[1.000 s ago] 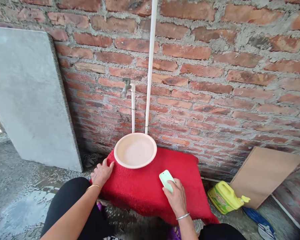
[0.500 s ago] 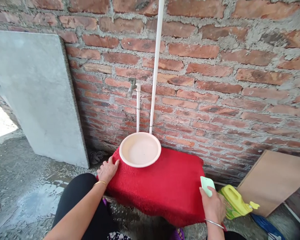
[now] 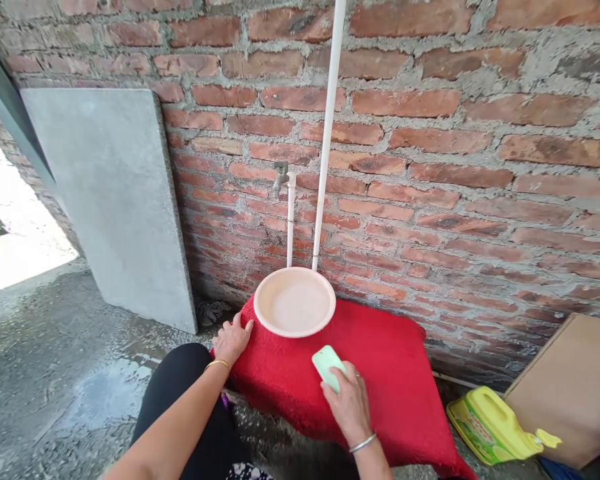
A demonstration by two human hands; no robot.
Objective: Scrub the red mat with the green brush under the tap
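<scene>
A red cloth [image 3: 380, 373] with a fuzzy surface covers a low table or bench and hangs over its front edge. My left hand [image 3: 231, 341] rests with fingers spread on the cloth's left side, just beside a pale pink basin [image 3: 296, 303]. In my right hand [image 3: 349, 399] is a mint-green, flat, rounded piece that looks like a scrub brush [image 3: 327, 367]; its underside is hidden. The hand holds it over the middle of the cloth, in front of the basin. Whether it touches the cloth I cannot tell.
Behind the basin, a tap [image 3: 280, 179] and a white pipe [image 3: 329, 133] stand against the brick wall. A grey slab [image 3: 115, 207] leans at left. On the right are a yellow detergent jug [image 3: 497, 427] and a cardboard sheet [image 3: 570, 387]. The floor [image 3: 95, 393] is wet.
My right hand has carried the mint-green brush leftward from the cloth's right edge to its middle. My left hand stays in place on the cloth. The view has shifted slightly left.
</scene>
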